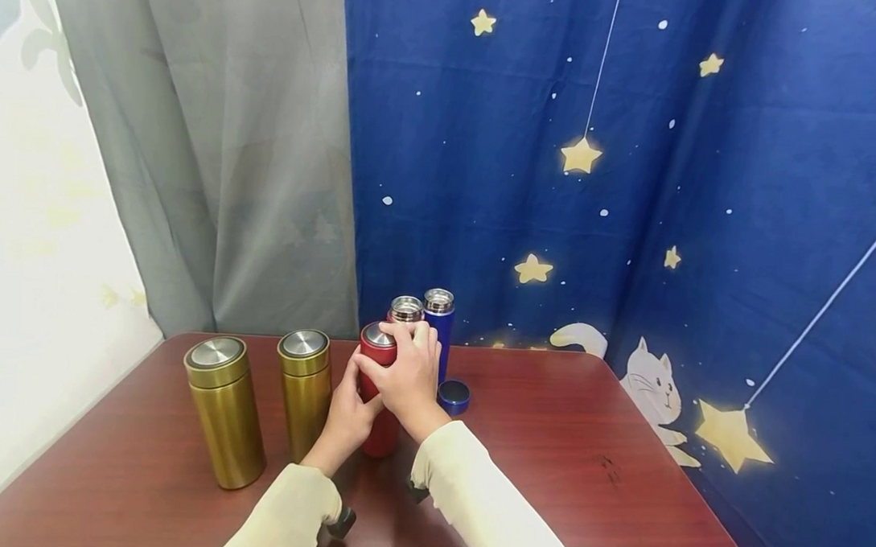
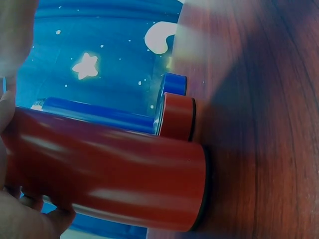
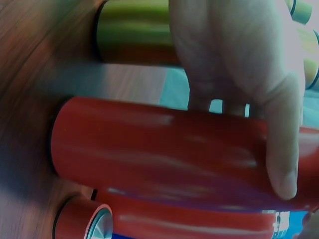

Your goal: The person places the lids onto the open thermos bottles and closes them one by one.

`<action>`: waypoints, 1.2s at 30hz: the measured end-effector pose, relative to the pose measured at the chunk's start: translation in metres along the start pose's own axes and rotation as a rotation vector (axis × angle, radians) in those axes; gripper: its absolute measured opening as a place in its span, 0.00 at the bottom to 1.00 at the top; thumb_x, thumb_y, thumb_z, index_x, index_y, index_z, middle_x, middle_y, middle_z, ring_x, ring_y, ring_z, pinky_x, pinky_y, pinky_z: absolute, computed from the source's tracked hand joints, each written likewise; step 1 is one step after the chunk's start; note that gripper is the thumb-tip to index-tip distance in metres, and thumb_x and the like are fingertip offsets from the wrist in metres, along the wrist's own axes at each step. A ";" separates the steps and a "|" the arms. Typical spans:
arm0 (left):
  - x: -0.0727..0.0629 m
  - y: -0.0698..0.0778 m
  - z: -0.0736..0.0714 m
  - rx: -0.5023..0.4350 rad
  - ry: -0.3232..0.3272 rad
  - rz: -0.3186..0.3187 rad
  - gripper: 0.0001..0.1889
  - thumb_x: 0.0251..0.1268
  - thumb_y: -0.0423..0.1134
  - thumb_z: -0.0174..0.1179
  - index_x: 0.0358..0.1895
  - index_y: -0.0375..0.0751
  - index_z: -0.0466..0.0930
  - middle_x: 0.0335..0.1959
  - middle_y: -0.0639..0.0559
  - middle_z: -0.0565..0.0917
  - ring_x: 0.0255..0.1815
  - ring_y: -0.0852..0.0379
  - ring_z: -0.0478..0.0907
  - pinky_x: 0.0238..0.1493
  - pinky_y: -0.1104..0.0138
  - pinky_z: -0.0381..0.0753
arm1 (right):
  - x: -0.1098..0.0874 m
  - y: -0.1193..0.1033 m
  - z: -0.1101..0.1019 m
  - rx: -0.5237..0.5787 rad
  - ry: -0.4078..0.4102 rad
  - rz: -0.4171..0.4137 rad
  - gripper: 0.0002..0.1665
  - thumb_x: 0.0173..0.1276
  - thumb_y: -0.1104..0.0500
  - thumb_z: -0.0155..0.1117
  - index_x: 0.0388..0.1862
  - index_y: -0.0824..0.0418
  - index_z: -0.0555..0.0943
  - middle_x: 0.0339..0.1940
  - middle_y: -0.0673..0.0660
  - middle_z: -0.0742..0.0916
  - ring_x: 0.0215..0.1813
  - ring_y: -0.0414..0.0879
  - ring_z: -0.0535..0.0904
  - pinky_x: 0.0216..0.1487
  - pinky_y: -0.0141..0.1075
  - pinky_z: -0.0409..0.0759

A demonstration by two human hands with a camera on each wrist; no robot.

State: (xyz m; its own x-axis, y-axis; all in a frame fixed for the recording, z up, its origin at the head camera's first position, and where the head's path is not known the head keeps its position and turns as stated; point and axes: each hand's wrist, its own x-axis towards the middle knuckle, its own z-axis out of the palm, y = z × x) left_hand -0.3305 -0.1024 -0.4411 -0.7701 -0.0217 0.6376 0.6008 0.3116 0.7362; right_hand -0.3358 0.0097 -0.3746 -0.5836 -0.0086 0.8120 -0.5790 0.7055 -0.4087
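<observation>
A red thermos [image 1: 381,439] stands upright on the table, its steel-topped lid [image 1: 375,336] in place. My left hand [image 1: 349,414] grips its upper body, and the thumb and fingers wrapped round it show in the right wrist view. At the top, my right hand [image 1: 408,375] holds the lid from above, fingertips over its rim. Just behind, a second red thermos [image 3: 189,217] stands with its steel mouth uncovered, partly hidden by my right hand in the head view. Its loose red lid [image 2: 178,115] lies on the table beside the held thermos.
A blue thermos [image 1: 445,338] with a bare steel mouth stands at the back, its blue lid [image 1: 454,396] on the table in front. Two lidded gold thermoses [image 1: 227,427] [image 1: 307,398] stand to the left. A starry blue curtain [image 1: 486,146] hangs behind the table [image 1: 547,454].
</observation>
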 end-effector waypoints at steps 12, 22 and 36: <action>0.003 0.004 0.000 -0.023 -0.006 -0.018 0.44 0.57 0.31 0.69 0.74 0.35 0.53 0.64 0.33 0.72 0.61 0.39 0.73 0.62 0.48 0.70 | 0.009 0.006 -0.009 0.152 -0.229 -0.026 0.29 0.62 0.45 0.65 0.56 0.58 0.71 0.54 0.57 0.78 0.57 0.50 0.72 0.55 0.43 0.75; 0.002 0.035 -0.014 -0.124 -0.130 -0.108 0.45 0.59 0.30 0.68 0.75 0.33 0.49 0.64 0.31 0.70 0.61 0.37 0.73 0.59 0.48 0.74 | 0.013 0.026 -0.028 0.597 -0.530 0.095 0.33 0.63 0.58 0.64 0.67 0.56 0.67 0.62 0.59 0.78 0.58 0.52 0.77 0.54 0.38 0.78; 0.001 0.041 -0.015 -0.153 -0.133 -0.107 0.46 0.59 0.31 0.68 0.76 0.34 0.49 0.66 0.32 0.69 0.62 0.37 0.73 0.58 0.49 0.74 | 0.007 0.028 -0.028 0.584 -0.445 0.101 0.32 0.61 0.57 0.69 0.65 0.50 0.73 0.62 0.55 0.78 0.59 0.48 0.75 0.54 0.38 0.79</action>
State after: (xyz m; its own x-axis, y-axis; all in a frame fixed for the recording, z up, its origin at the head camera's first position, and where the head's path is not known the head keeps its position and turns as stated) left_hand -0.3033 -0.1039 -0.4072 -0.8467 0.0818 0.5258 0.5318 0.1663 0.8304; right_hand -0.3404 0.0488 -0.3683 -0.7538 -0.3380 0.5636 -0.6464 0.2268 -0.7285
